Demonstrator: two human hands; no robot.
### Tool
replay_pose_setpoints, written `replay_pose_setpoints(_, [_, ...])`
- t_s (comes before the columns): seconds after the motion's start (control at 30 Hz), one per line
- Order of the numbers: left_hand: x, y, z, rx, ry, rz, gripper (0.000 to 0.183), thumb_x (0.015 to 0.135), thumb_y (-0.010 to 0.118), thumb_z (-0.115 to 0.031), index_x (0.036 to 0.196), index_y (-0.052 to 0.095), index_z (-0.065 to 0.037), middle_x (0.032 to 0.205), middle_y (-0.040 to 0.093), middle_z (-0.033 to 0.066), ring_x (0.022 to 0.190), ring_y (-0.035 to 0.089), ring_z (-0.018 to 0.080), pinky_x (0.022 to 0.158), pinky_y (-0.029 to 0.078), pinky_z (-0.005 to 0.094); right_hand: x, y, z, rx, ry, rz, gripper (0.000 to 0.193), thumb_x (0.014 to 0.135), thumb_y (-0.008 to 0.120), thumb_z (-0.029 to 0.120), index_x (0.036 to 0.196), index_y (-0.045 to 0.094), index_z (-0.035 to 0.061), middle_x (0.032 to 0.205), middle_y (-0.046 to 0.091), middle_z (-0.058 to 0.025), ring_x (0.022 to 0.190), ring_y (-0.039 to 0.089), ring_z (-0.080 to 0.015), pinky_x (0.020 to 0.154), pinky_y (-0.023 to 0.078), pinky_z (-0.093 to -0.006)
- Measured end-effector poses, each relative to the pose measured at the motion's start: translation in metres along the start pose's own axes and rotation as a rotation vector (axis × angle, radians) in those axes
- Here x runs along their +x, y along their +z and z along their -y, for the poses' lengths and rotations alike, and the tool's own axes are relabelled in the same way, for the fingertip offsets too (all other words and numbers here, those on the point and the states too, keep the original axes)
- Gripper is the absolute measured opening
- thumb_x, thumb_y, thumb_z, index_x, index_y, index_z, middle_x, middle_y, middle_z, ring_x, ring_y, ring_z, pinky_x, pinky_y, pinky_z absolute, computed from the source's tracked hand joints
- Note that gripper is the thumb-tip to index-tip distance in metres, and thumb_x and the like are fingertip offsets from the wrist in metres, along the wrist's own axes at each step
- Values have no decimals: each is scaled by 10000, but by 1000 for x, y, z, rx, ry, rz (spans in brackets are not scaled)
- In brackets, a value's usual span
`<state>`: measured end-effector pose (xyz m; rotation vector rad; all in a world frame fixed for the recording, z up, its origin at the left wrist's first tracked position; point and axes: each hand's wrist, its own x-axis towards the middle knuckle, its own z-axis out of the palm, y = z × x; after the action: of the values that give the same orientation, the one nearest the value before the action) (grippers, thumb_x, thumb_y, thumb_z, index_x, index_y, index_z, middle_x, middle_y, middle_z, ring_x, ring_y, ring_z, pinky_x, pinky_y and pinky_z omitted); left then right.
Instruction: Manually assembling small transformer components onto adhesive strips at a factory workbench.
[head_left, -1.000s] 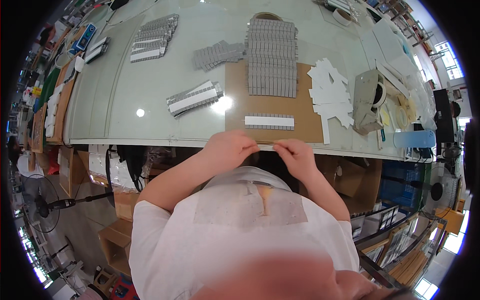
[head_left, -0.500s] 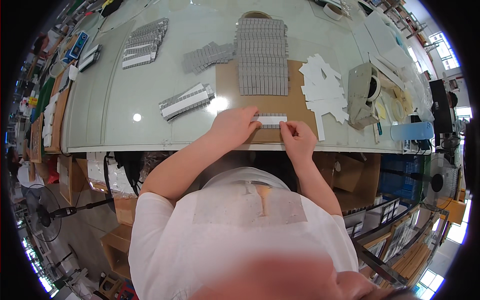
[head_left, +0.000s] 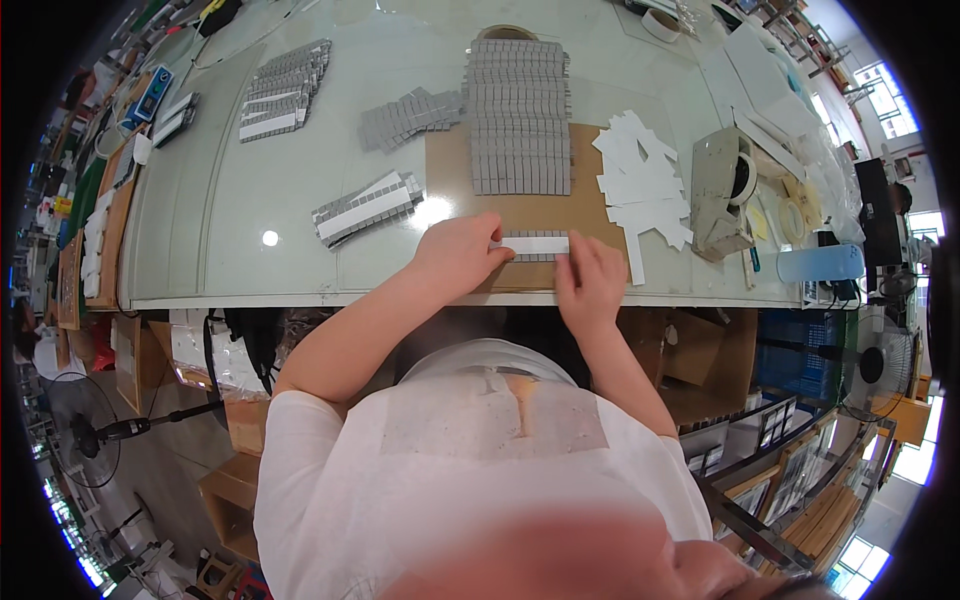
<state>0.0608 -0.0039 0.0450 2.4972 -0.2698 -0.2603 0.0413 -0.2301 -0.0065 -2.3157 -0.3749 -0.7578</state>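
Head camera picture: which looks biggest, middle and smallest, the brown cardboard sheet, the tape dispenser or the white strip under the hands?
1. brown cardboard sheet, by far the largest.
2. tape dispenser.
3. white strip, thin and partly covered by the left hand and right hand.

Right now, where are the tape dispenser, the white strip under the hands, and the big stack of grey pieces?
tape dispenser (head_left: 722, 190), head view, on its grey body.
white strip (head_left: 535, 244), head view, on its middle.
stack of grey pieces (head_left: 518, 120), head view, on the stack's centre.
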Motion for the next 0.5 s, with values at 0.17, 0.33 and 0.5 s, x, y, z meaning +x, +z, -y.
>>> replay_pose_setpoints(0.17, [1,-4,-3,-1,-85,68,351,888,763,-384,985,658,-63,852,728,125,850,709,328,756,547,442,-18,-20,-10,-180,-214,202,342,906,727,265,1187,748,71,1433,580,-166,1279,512,-367,1084,354,-502])
replay_pose_setpoints(0.33, [0,-7,-5,-14,-92,65,352,894,754,-391,972,661,-61,864,729,127,856,706,333,763,544,447,-17,-23,-9,-163,-180,218,388,911,719,309,1227,731,84,1474,553,-184,1339,485,-383,1151,303,-553])
replay_pose_setpoints(0.5, [-14,-24,3,31,-119,79,319,907,740,-360,971,660,-58,901,725,138,888,698,337,775,538,451,-21,-22,-19,-239,-195,261,397,933,697,347,1261,731,125,1510,534,-163,1384,463,-377,1185,269,-553])
